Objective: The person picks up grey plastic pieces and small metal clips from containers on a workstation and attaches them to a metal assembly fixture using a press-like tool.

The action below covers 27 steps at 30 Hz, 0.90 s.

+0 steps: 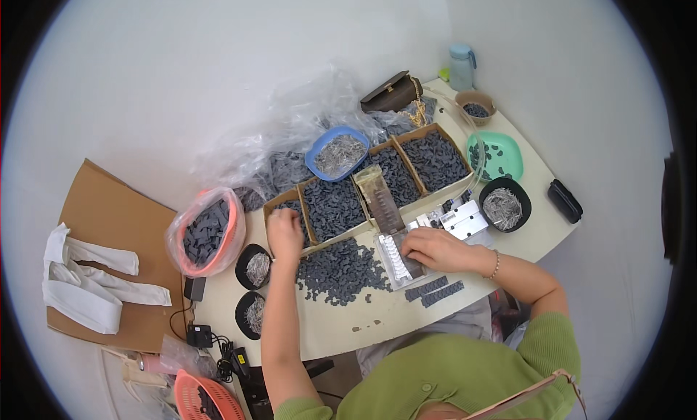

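My left hand (285, 233) reaches into the leftmost compartment of a divided cardboard box (330, 238) holding small dark grey pieces. Its fingers are bunched; whatever they grip is hidden. On the right, my right hand (439, 249) rests at a fixture (398, 262) with a row of white shapes, fingers bent together over its dark middle. What those fingertips hold cannot be made out. A heap of loose grey pieces (341, 271) lies between my arms. Two dark notched strips (441, 293) sit just below the fixture.
Black bowls of thin metal pins stand left (254, 266) and right (506, 204). A blue tray of pins (340, 134) rests on the box. Beyond are a green tray (512, 158), a brown handbag (392, 93) and a bottle (461, 68). A pink basket (234, 238) flanks the table's left edge.
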Tool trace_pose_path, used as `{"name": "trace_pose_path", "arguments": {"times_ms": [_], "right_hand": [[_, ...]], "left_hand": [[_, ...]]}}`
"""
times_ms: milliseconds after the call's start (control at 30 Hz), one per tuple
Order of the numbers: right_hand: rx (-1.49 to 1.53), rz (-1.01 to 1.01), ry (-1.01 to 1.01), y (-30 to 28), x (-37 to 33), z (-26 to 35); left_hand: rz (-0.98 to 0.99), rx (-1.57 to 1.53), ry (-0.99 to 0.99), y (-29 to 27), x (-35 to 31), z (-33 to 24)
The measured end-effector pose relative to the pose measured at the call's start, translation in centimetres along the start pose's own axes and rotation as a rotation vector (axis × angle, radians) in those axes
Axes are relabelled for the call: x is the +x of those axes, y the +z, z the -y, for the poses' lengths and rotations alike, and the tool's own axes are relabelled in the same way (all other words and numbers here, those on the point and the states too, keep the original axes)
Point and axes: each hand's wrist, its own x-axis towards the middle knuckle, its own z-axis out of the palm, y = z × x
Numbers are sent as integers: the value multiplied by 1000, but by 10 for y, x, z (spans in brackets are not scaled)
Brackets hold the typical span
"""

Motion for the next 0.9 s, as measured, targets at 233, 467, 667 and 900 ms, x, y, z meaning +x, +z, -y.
{"name": "trace_pose_path", "arguments": {"times_ms": [233,467,667,900], "right_hand": [[1,35,9,3,0,0],[-75,43,-88,13,-3,-1],[-479,17,-419,32,-12,16],[-631,34,-472,28,-22,32]], "left_hand": [[228,-401,432,-15,-90,-154],[220,-57,607,-23,-114,-181],[329,-334,431,-31,-106,-160],[94,-248,125,-4,-5,-90]]}}
